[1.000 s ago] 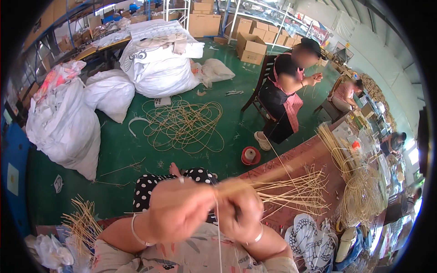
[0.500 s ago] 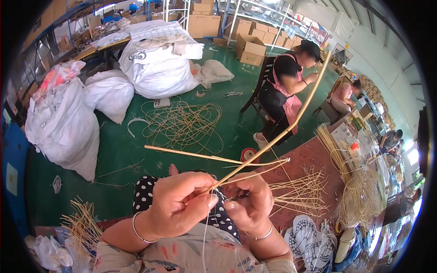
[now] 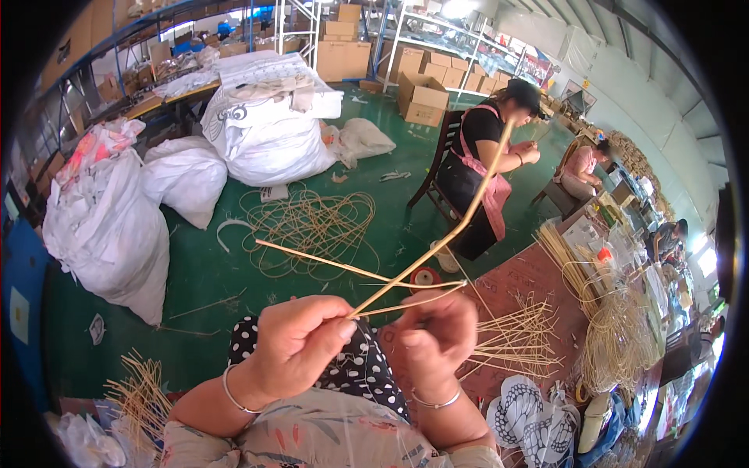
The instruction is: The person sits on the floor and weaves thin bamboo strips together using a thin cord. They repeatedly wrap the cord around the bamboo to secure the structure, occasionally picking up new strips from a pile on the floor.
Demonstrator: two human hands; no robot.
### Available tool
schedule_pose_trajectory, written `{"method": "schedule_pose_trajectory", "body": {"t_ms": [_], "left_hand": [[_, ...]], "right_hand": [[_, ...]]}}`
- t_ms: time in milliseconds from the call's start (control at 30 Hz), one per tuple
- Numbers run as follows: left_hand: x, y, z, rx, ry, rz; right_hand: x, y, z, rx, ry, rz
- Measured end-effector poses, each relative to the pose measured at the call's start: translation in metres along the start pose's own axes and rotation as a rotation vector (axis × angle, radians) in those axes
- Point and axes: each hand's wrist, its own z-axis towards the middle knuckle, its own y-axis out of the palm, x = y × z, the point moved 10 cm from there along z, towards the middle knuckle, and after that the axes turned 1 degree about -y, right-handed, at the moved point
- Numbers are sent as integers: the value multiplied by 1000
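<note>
My left hand point(image 3: 306, 343) is closed, with thumb and forefinger pinching the lower ends of thin bamboo strips. The longest, a bent bamboo strip point(image 3: 480, 187), rises away to the upper right. A thinner bamboo strip point(image 3: 312, 258) crosses it and reaches left; its other end meets a curved piece at a small pale joint point(image 3: 464, 283). Just right of the pinch, my right hand point(image 3: 437, 339) is blurred by motion, fingers curled. Something small and dark shows between them, too smeared to name. Spotted cloth point(image 3: 363, 370) covers my lap below.
A tangled cane coil point(image 3: 312, 226) lies on the green floor ahead, with stuffed white sacks point(image 3: 109, 226) to the left. Loose sticks point(image 3: 519, 339) lie on a reddish board at right, beside bundled canes point(image 3: 620, 343). A person in a pink apron point(image 3: 491, 148) sits ahead.
My right hand has moved slightly right and up, away from the left hand's pinch. The white thread that hung below the pinch no longer shows clearly. The strips have shifted a little left and down.
</note>
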Motion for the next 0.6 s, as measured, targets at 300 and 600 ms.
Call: {"method": "schedule_pose_trajectory", "body": {"t_ms": [300, 600], "left_hand": [[-3, 9, 4, -119, -3, -42], [11, 26, 6, -300, -69, -111]], "right_hand": [[4, -4, 7, 28, 169, 382], [14, -15, 14, -80, 308, 547]]}}
